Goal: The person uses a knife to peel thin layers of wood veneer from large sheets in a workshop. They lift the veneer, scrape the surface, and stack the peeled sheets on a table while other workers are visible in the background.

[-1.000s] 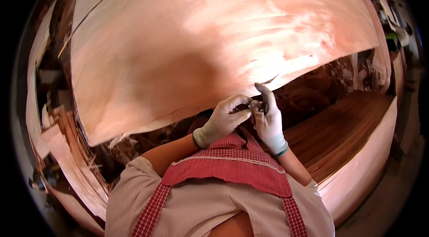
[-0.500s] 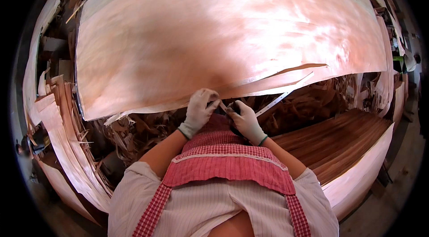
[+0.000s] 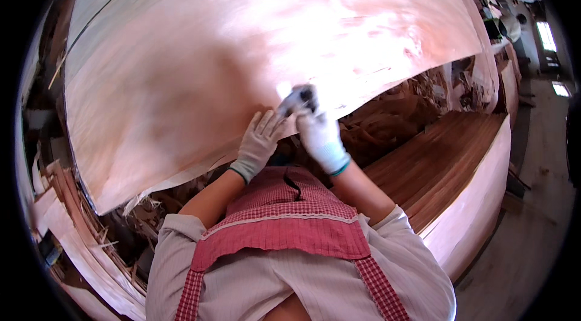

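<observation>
pale wood strips (image 3: 85, 230) lie toward eight o'clock. the broad wood sheet (image 3: 163, 91) spans nine through twelve to two o'clock. the gloved left hand (image 3: 257, 142) lies at its six-o'clock edge, fingers slightly spread toward one o'clock. the gloved right hand (image 3: 319, 133) is beside it, fingers too blurred to tell whether they pinch anything. toward four o'clock lies a brown stack (image 3: 433, 163).

Red checked apron (image 3: 279, 237), perhaps striped shirt (image 3: 242, 278)

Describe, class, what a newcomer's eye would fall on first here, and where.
A large pale wood sheet fills the upper middle, glaring white toward its right. At its near edge are the gloved left hand and blurred right hand. Below them, the red apron stands out.
</observation>
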Tool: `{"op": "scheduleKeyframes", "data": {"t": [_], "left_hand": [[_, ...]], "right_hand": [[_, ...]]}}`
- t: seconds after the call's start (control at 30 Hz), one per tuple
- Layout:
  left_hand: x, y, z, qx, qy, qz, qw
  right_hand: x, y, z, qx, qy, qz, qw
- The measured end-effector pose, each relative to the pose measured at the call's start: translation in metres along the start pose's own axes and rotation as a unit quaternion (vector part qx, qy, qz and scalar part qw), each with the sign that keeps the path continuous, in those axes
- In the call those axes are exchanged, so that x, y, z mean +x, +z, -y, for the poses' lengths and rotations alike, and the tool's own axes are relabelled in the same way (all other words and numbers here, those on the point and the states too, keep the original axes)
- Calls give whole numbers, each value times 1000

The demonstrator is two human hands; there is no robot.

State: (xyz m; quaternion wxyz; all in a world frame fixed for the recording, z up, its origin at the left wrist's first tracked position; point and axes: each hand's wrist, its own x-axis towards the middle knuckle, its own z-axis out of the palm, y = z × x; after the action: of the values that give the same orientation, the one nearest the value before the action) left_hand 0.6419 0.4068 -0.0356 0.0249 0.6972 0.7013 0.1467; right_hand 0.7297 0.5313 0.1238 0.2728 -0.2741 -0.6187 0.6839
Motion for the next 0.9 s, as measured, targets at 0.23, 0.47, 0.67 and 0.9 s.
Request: {"op": "scheduleKeyframes", "data": {"t": [0.23,0.47,0.67,0.9], "left_hand": [[87,26,-25,63,110,61,990],[95,40,-25,67,120,69,988],[103,40,-31,76,140,82,984],[94,29,-29,63,94,77,991]], "right_hand": [[42,-117,87,-53,-89,-255,961],[30,-324,143,50,-174,-452,873],[-35,-513,184,72,-216,-541,810],[-54,-337,218,-489,-183,-473,710]]}}
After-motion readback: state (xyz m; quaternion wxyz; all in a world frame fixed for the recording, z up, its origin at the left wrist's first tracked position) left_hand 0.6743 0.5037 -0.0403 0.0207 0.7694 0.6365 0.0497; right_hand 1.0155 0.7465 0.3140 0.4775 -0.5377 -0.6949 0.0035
